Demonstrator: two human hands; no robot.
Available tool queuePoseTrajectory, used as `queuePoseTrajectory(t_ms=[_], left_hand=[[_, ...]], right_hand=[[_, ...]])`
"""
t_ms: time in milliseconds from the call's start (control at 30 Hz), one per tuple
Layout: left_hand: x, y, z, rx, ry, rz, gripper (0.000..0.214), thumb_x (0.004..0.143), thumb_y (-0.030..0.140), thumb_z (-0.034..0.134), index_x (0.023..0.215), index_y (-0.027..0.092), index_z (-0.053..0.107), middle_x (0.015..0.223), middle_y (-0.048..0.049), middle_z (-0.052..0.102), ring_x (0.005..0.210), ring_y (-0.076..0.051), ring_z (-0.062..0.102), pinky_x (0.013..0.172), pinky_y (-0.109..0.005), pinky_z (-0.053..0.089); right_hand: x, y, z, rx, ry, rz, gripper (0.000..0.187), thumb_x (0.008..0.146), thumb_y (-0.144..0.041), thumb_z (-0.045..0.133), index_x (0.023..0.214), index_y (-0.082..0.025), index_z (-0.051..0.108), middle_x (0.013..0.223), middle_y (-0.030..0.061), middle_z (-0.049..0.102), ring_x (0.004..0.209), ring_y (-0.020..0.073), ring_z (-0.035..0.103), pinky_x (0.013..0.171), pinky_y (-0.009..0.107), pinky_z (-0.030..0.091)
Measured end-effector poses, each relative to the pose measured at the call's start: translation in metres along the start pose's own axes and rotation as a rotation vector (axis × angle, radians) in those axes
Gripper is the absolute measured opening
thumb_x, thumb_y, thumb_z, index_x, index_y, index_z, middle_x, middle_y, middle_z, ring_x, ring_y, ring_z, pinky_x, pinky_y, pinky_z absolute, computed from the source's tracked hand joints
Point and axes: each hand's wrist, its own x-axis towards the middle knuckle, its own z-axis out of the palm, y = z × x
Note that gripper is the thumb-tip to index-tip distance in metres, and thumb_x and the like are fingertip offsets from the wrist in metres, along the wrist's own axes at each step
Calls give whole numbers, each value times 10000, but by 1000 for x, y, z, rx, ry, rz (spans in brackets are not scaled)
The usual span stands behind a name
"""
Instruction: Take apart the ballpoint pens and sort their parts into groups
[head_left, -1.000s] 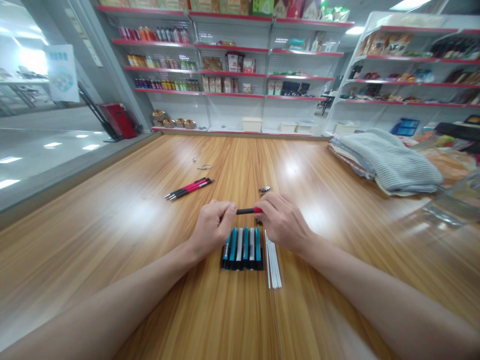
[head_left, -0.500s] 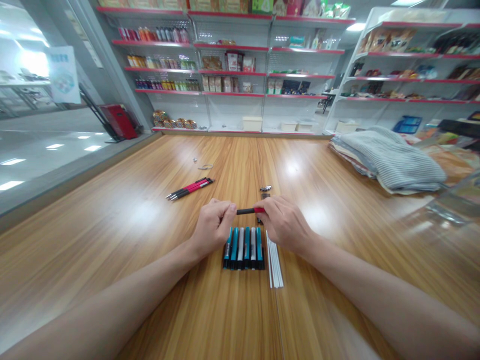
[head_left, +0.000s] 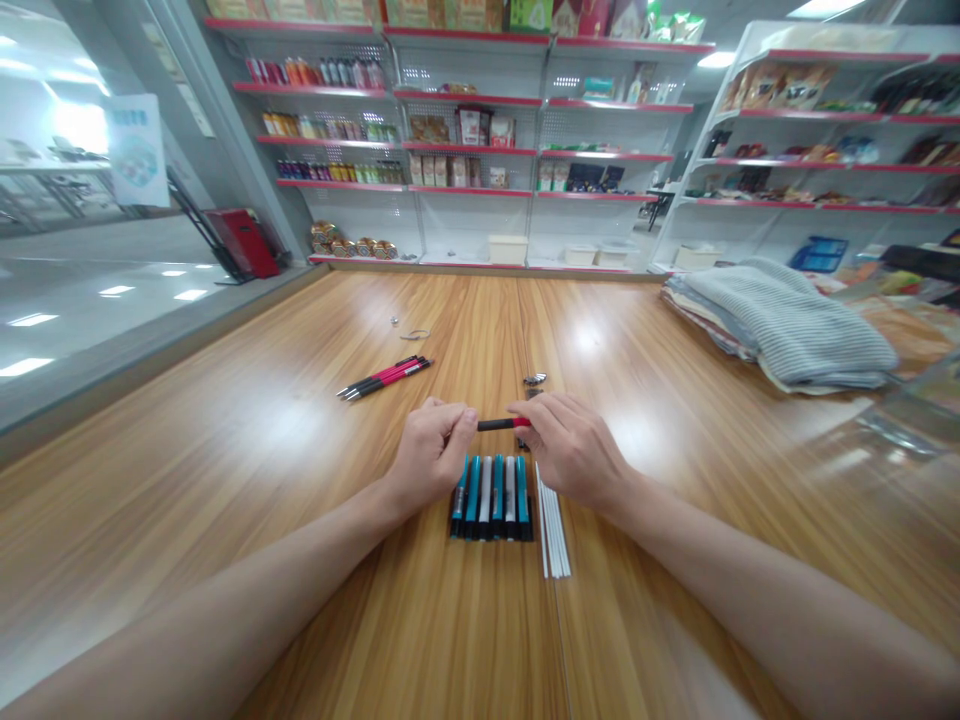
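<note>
A pen [head_left: 498, 425] with a black grip and a red barrel is held level between my two hands. My left hand [head_left: 436, 447] is closed around its tip end, which is hidden in the fingers. On the red barrel, the fingers of my right hand [head_left: 574, 450] pinch from the other side. Just below lies a row of several teal and white pen barrels [head_left: 491, 497] with black ends. Beside that row, under my right hand, are several thin white refills [head_left: 553, 525]. Small silver pen tips [head_left: 535, 379] and dark small parts lie beyond my right hand, partly covered.
Several red and black pens [head_left: 386, 377] lie together at the left. Farther back are a thin ring-like loop [head_left: 415, 334] and a tiny silver piece [head_left: 394, 320]. Folded cloths [head_left: 795, 320] are stacked at the right, near a clear container [head_left: 911, 410]. Stocked shelves [head_left: 472, 150] stand behind the table.
The view has shifted slightly, so everything sits a little farther right. My right fingers have moved a little on the red barrel; both hands still hold the pen.
</note>
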Motion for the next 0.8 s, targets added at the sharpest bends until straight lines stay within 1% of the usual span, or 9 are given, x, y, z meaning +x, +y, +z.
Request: queuePoseTrajectory(t_ms=[67, 133, 267, 333, 500, 600, 667, 733, 800], left_hand=[[0, 1, 0, -6, 8, 4, 382, 932, 226, 389, 563, 184, 301, 520, 41, 317, 503, -97, 314, 597, -293, 273], [0, 1, 1, -7, 4, 2, 383, 935, 227, 386, 565, 183, 300, 520, 42, 314, 504, -97, 317, 598, -293, 271], [1, 1, 2, -12, -6, 0, 383, 937, 233, 389, 568, 182, 304, 523, 43, 313, 507, -95, 323, 600, -290, 272], [1, -1, 3, -21, 10, -8, 394, 941, 240, 388, 562, 181, 295, 515, 46, 301, 495, -91, 312, 595, -287, 271], [0, -4, 4, -38, 43, -47, 413, 952, 263, 382, 556, 177, 301, 502, 48, 310, 484, -85, 308, 590, -283, 277], [-1, -4, 3, -50, 31, -70, 403, 960, 277, 372, 571, 175, 350, 525, 41, 356, 508, -89, 347, 604, -278, 300], [0, -3, 2, -68, 35, -97, 386, 965, 289, 363, 602, 170, 419, 567, 29, 420, 552, -95, 408, 626, -269, 328], [1, -3, 1, -84, 53, -139, 362, 967, 308, 362, 664, 165, 499, 630, 13, 493, 617, -105, 472, 649, -258, 356], [3, -7, 1, -86, 76, -185, 324, 957, 337, 393, 744, 164, 565, 697, -1, 559, 677, -117, 517, 671, -252, 384]], right_hand=[[1, -1, -2, -21, -7, -6, 150, 949, -175, 445, 1020, -144, 574, 916, 94, 619, 875, 208, 551, 771, 352, 417], [1, 0, -2, -18, -8, -6, 135, 947, -174, 447, 968, -149, 578, 925, 97, 620, 880, 209, 553, 777, 355, 421], [-3, 2, 1, 26, -1, 15, 105, 947, -168, 445, 944, -151, 548, 927, 87, 624, 852, 195, 568, 761, 339, 435], [-4, 2, 3, 39, 7, 30, 101, 949, -165, 437, 935, -153, 537, 893, 78, 622, 821, 186, 569, 740, 328, 440], [-3, 1, 1, -4, -17, 32, 138, 958, -207, 444, 1018, -156, 557, 858, 72, 618, 825, 197, 553, 752, 335, 440], [-1, -1, -2, -20, -32, 30, 164, 956, -236, 458, 1037, -159, 578, 851, 75, 622, 820, 203, 547, 754, 338, 440], [-1, -1, -2, -16, -27, 56, 168, 954, -232, 456, 1024, -157, 589, 839, 75, 623, 806, 202, 548, 747, 336, 441], [-1, 1, -1, 5, 1, 92, 167, 950, -226, 456, 1010, -158, 595, 856, 80, 630, 817, 205, 556, 759, 338, 444], [-3, 8, 0, 47, 65, 140, 166, 946, -226, 458, 1011, -160, 596, 915, 87, 643, 859, 207, 572, 788, 335, 447]])
